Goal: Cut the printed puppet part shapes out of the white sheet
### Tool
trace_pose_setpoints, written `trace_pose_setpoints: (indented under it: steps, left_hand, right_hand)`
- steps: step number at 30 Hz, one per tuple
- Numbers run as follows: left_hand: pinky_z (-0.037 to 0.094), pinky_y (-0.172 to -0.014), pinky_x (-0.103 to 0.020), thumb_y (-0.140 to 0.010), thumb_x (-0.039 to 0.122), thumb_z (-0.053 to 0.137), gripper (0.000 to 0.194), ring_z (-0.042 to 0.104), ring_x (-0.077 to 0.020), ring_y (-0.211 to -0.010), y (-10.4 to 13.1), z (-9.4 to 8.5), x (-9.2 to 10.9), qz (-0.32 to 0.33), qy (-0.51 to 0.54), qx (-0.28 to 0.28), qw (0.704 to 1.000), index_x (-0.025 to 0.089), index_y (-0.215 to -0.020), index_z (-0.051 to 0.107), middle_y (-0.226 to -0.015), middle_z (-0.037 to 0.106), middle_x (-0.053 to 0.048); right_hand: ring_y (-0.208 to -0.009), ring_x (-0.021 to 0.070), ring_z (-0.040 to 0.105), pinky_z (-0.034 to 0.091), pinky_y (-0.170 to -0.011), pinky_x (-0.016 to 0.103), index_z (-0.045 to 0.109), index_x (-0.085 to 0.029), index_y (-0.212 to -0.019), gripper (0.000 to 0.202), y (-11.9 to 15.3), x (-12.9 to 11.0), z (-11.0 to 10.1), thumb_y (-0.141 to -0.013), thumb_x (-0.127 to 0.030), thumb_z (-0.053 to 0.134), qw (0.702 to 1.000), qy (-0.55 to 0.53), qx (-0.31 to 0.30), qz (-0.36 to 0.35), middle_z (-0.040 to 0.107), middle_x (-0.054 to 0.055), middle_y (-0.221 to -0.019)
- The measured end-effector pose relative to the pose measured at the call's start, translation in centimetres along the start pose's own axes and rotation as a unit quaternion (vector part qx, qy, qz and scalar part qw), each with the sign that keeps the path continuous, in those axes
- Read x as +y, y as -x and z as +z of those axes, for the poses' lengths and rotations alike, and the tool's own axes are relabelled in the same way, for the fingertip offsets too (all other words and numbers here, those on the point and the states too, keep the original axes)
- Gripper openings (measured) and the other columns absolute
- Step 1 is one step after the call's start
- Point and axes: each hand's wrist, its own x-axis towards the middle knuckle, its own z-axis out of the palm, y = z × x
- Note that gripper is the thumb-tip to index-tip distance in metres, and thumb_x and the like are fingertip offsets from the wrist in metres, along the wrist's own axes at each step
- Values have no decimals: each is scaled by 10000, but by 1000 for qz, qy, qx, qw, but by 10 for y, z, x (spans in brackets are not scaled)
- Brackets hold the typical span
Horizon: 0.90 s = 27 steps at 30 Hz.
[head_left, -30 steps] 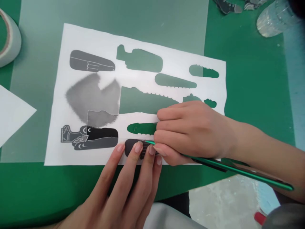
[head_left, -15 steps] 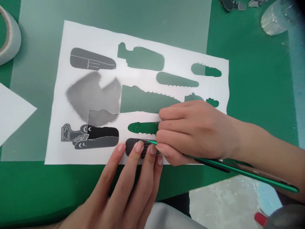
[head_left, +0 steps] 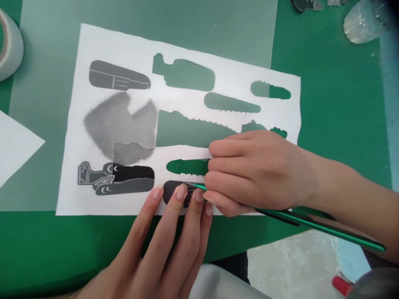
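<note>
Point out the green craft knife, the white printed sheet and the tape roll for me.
green craft knife (head_left: pixel 318 227), head view, mid handle.
white printed sheet (head_left: pixel 102 45), head view, blank upper-left margin.
tape roll (head_left: pixel 11 50), head view, outer side wall at left edge.

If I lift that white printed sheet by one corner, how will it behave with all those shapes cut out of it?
The white printed sheet is probably floppy: it looks thin and lies flat on the translucent mat. The narrow strips between cut-outs may tear or sag. It seems light enough to slide; the left hand presses it down while the right hand works the green tool.
</note>
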Motion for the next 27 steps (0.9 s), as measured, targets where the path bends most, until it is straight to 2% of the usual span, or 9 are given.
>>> trace_pose_setpoints:
  steps: [5,9,15,18,22,27]
  left_hand:
    - [306,-1296,-665,-832,701,719,1063,406,-565,-1499,0,1,0,2,-4,2,1000,-94,-1503,503,-1492,553,-320]
    - [277,-1327,-662,-875,680,688,1009,352,-569,-1542,0,0,1,-8,-1,-2,1000,-78,-1513,496,-1506,545,-294]
    - [270,-1330,-670,-876,714,679,1019,364,-574,-1531,-1,-3,1,-5,-6,-5,1000,-85,-1488,517,-1515,534,-311]
    - [263,-1339,-665,-862,744,666,1025,360,-566,-1538,-1,-3,1,-2,-7,-5,1000,-56,-1487,527,-1514,545,-283]
    - [271,-1350,-651,-881,701,653,922,373,-535,-1548,2,-2,0,0,-10,-9,1000,5,-1478,553,-1516,564,-231]
    - [238,-1352,-669,-796,709,714,1039,331,-573,-1554,4,-2,0,11,-3,-13,1000,-34,-1498,526,-1525,547,-256]
  right_hand:
    - [-682,154,427,378,-536,314,431,-232,-748,410,1,1,1,-1145,-290,346,1000,-8,10,-7,415,-24,-638]
    - [-675,156,417,382,-547,315,432,-232,-758,398,1,2,0,-1142,-295,345,1000,2,-4,-13,408,-26,-639]
    - [-647,158,397,376,-534,323,446,-232,-759,411,0,2,-2,-1146,-283,317,1000,-9,-2,-7,413,-21,-634]
    - [-652,160,407,374,-527,326,451,-231,-759,418,1,2,-2,-1147,-275,301,1000,-12,0,-8,418,-18,-632]
    - [-661,158,416,370,-523,321,452,-230,-763,414,2,3,-1,-1145,-271,298,1000,-8,1,-9,411,-20,-631]
    - [-657,157,405,361,-526,321,464,-228,-784,403,3,3,-1,-1142,-260,281,1000,-1,4,-15,402,-23,-633]
